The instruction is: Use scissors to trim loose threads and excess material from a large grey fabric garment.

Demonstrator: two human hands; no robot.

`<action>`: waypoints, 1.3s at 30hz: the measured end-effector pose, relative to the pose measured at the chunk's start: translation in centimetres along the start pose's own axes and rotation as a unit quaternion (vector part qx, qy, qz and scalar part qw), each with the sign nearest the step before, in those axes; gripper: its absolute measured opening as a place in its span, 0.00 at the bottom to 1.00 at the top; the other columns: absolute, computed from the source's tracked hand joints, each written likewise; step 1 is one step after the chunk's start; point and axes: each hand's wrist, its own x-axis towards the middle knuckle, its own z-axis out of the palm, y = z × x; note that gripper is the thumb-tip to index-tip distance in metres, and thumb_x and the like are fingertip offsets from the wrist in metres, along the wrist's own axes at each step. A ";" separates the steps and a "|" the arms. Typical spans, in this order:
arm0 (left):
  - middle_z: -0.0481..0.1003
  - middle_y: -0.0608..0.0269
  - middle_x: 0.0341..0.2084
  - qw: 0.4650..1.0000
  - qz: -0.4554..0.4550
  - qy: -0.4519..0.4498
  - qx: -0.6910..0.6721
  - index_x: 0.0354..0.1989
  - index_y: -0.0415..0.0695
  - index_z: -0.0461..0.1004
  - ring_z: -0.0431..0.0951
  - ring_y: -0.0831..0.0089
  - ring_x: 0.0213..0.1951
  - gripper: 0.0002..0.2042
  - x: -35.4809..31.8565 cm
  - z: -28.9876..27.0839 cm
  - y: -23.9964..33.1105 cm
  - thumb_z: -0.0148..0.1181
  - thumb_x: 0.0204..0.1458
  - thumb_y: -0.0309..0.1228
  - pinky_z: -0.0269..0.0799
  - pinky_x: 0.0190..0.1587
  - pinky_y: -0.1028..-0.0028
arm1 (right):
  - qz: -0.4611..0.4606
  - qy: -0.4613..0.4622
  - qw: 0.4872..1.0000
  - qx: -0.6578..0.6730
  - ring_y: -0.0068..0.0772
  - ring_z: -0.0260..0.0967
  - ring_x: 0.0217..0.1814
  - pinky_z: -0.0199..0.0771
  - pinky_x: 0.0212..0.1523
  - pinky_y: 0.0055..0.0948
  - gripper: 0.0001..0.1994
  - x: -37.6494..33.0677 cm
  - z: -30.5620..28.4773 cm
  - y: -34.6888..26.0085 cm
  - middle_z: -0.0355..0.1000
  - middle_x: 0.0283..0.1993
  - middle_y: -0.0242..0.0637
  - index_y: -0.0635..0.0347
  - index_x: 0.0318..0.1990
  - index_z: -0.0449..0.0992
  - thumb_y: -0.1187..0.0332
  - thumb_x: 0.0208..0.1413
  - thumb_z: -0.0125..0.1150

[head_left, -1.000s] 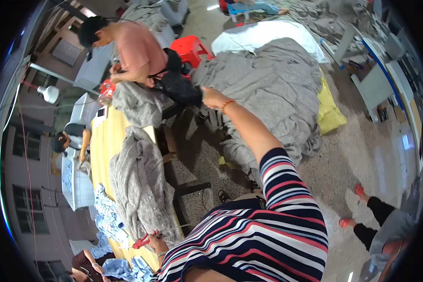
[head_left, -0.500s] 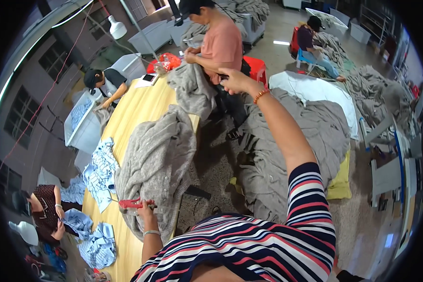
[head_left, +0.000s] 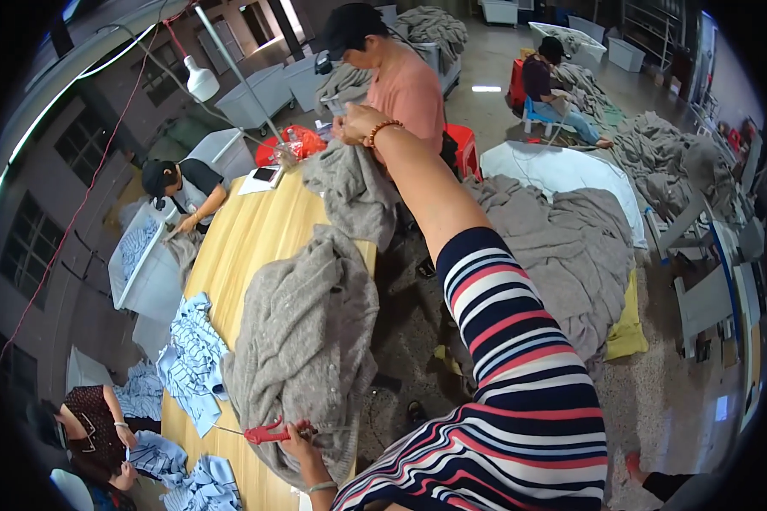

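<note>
Yellow worktop [head_left: 239,247], frame centre: left hand [head_left: 296,439] pinching red snips [head_left: 264,433] at grey knit [head_left: 307,341]; right hand [head_left: 360,126] clutching knit [head_left: 349,192], top centre. Best kept taut, snipped close.

dark phone screen [head_left: 265,174] on white paper [head_left: 256,182], table's far end

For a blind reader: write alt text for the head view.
The person's right hand stretches far out, holding up one end of a grey garment spread over a long wooden table, while the left hand holds red snips at its near edge. Other people work around the table among grey piles.
</note>
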 end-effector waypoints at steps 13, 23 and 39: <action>0.77 0.54 0.26 0.996 -0.012 0.079 0.045 0.39 0.40 0.67 0.78 0.67 0.27 0.09 -1.9 -6.4 3.5 0.52 0.58 0.34 0.75 0.30 0.70 | -0.003 -0.086 0.996 0.017 0.42 0.75 0.33 0.74 0.30 0.38 0.17 -7.1 -1.1 -27.2 0.75 0.31 0.51 0.66 0.50 0.68 0.66 0.56 0.45; 0.75 0.53 0.27 0.995 -0.070 -0.064 0.041 0.44 0.36 0.63 0.75 0.67 0.30 0.16 0.5 -1.8 2.9 0.52 0.59 0.37 0.73 0.37 0.68 | -0.039 -0.361 0.900 0.243 0.39 0.69 0.25 0.71 0.31 0.34 0.39 -36.9 9.0 -19.2 0.72 0.30 0.47 0.61 0.69 0.42 0.66 0.52 0.55; 0.77 0.54 0.27 0.976 -0.124 -0.172 0.059 0.38 0.38 0.69 0.78 0.67 0.28 0.11 0.9 7.8 0.4 0.56 0.56 0.35 0.76 0.35 0.68 | 0.313 -0.074 0.904 0.282 0.25 0.71 0.23 0.71 0.23 0.26 0.32 -41.9 -12.6 -0.6 0.74 0.31 0.40 0.48 0.68 0.54 0.75 0.52 0.49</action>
